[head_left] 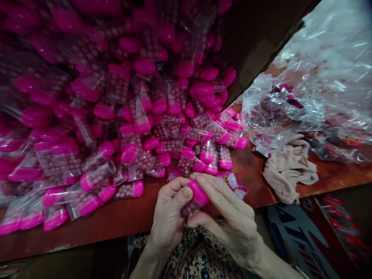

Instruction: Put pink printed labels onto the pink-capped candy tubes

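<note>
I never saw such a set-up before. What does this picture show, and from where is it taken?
There is no machine here: these are a person's two bare hands. The one picture comes from a camera worn on the head, looking forward and down. The left hand and the right hand together hold a container with a pink cap; small pinkish balls show below the cap. On the reddish-brown table lies a big heap of similar containers, mostly to the left and ahead. To the right are a crumpled beige cloth and, behind it, clear plastic wrapping.
</note>
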`<state>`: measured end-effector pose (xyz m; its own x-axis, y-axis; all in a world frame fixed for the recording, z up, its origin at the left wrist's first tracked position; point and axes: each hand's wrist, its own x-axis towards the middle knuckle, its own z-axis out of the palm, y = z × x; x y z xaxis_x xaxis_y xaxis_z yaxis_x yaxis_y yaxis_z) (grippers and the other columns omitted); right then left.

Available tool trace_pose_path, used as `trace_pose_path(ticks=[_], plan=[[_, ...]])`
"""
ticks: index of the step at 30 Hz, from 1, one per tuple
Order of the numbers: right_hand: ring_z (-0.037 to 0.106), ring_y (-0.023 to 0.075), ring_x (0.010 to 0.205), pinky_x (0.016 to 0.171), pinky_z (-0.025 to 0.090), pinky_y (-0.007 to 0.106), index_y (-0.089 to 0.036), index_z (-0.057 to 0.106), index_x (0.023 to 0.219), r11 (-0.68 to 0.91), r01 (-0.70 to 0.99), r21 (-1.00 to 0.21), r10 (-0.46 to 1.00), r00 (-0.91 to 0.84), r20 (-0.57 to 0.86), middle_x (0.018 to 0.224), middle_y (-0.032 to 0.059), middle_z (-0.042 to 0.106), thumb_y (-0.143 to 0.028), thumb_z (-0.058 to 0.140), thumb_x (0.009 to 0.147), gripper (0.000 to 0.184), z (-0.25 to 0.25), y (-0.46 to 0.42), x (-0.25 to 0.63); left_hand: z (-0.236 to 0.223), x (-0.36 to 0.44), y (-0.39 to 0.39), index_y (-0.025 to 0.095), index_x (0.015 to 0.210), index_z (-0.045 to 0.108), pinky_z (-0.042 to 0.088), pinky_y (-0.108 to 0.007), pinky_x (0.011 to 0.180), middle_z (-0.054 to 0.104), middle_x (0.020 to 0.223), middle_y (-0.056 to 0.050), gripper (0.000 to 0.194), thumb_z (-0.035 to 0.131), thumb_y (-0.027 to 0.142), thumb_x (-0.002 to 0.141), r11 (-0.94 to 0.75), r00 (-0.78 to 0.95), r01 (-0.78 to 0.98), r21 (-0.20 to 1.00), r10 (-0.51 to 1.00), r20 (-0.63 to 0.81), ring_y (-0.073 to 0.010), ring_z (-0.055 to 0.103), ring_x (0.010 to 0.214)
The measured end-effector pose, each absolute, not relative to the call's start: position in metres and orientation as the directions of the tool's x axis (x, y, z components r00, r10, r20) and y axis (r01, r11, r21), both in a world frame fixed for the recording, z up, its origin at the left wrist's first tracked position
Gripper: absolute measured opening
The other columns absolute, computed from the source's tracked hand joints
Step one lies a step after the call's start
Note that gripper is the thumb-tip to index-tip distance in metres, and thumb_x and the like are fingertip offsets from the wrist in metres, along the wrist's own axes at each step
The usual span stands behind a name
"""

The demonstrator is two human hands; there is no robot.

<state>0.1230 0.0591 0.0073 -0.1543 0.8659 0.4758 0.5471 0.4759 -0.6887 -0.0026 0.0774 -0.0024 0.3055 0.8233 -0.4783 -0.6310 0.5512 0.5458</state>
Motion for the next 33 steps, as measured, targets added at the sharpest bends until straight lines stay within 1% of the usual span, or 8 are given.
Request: trace_pose_path(ticks=[6, 14, 19, 22, 25, 27, 30, 33], plan=[[0.065, 0.0255, 0.103, 0.083, 0.059, 0.039, -0.021, 0.041, 0.137, 0.475, 0.597, -0.646, 0.863, -0.176, 0.473, 0.118, 0.0106, 0.065, -0.021, 0.063, 0.083, 0.059, 0.015, 0.047, 0.121, 0.006, -0.004, 0.064, 0.014, 0.068, 0.067, 0.032, -0.017, 0.047, 0.049, 0.055, 0.003, 0.021, 0.071, 0.035, 0.071, 0.463, 0.221, -0.557, 0.690, 0.883, -0.414, -0.0062, 0.039, 0.050], [0.062, 0.0264, 0.108, 0.087, 0.056, 0.042, -0.022, 0.043, 0.136, 0.422, 0.560, -0.713, 0.879, -0.061, 0.472, 0.120, 0.0105, 0.064, -0.014, 0.060, 0.082, 0.057, -0.006, 0.045, 0.117, 0.003, 0.003, 0.066, 0.014, 0.072, 0.067, 0.031, -0.015, 0.043, 0.050, 0.057, 0.003, 0.025, 0.069, 0.039, 0.073, 0.517, 0.179, -0.555, 0.652, 0.839, -0.513, -0.0056, 0.039, 0.049], [0.063, 0.0243, 0.107, 0.089, 0.055, 0.041, -0.024, 0.026, 0.144, 0.234, 0.431, -0.871, 0.967, -0.008, 0.256, 0.123, 0.0109, 0.062, -0.023, 0.060, 0.084, 0.069, -0.005, 0.050, 0.121, 0.002, 0.005, 0.066, 0.018, 0.091, 0.066, 0.033, -0.016, 0.041, 0.051, 0.058, 0.002, 0.032, 0.053, 0.046, 0.084, 0.469, 0.166, -0.521, 0.713, 0.875, -0.455, -0.0067, 0.040, 0.048], [0.060, 0.0246, 0.110, 0.093, 0.052, 0.043, -0.026, 0.039, 0.137, 0.183, 0.407, -0.895, 0.978, 0.015, 0.207, 0.122, 0.0095, 0.062, -0.023, 0.059, 0.084, 0.056, 0.002, 0.054, 0.125, 0.004, 0.003, 0.066, 0.021, 0.104, 0.062, 0.038, -0.016, 0.044, 0.058, 0.068, 0.000, 0.027, 0.051, 0.039, 0.087, 0.465, 0.243, -0.520, 0.716, 0.885, -0.398, -0.0077, 0.045, 0.052], [0.060, 0.0245, 0.108, 0.093, 0.051, 0.042, -0.024, 0.051, 0.126, 0.251, 0.439, -0.862, 0.963, -0.023, 0.269, 0.117, 0.0088, 0.062, -0.027, 0.063, 0.082, 0.046, 0.009, 0.058, 0.127, 0.008, -0.001, 0.065, 0.025, 0.115, 0.058, 0.046, -0.018, 0.056, 0.065, 0.092, -0.003, 0.029, 0.053, 0.033, 0.087, 0.440, 0.265, -0.501, 0.745, 0.898, -0.352, -0.0090, 0.055, 0.063], [0.059, 0.0254, 0.107, 0.091, 0.052, 0.041, -0.021, 0.052, 0.124, 0.293, 0.479, -0.827, 0.953, -0.081, 0.291, 0.114, 0.0099, 0.062, -0.038, 0.069, 0.075, 0.055, 0.013, 0.061, 0.130, 0.012, -0.004, 0.063, 0.027, 0.117, 0.058, 0.049, -0.020, 0.074, 0.065, 0.110, -0.004, 0.033, 0.055, 0.031, 0.085, 0.411, 0.242, -0.450, 0.793, 0.911, -0.335, -0.0130, 0.060, 0.084], [0.058, 0.0273, 0.107, 0.088, 0.053, 0.040, -0.016, 0.049, 0.123, 0.298, 0.560, -0.773, 0.954, -0.147, 0.261, 0.114, 0.0125, 0.062, -0.051, 0.076, 0.061, 0.076, 0.016, 0.062, 0.132, 0.016, -0.007, 0.059, 0.030, 0.122, 0.056, 0.039, -0.025, 0.097, 0.058, 0.127, -0.001, 0.039, 0.058, 0.032, 0.083, 0.377, 0.185, -0.314, 0.871, 0.924, -0.334, -0.0194, 0.052, 0.115], [0.058, 0.0275, 0.109, 0.090, 0.052, 0.040, -0.013, 0.044, 0.127, 0.325, 0.656, -0.681, 0.945, -0.195, 0.263, 0.116, 0.0145, 0.061, -0.048, 0.074, 0.066, 0.077, 0.017, 0.058, 0.133, 0.018, -0.010, 0.056, 0.031, 0.128, 0.052, 0.035, -0.031, 0.103, 0.053, 0.134, -0.001, 0.044, 0.056, 0.032, 0.084, 0.348, 0.167, -0.159, 0.924, 0.932, -0.323, -0.0231, 0.046, 0.123]])
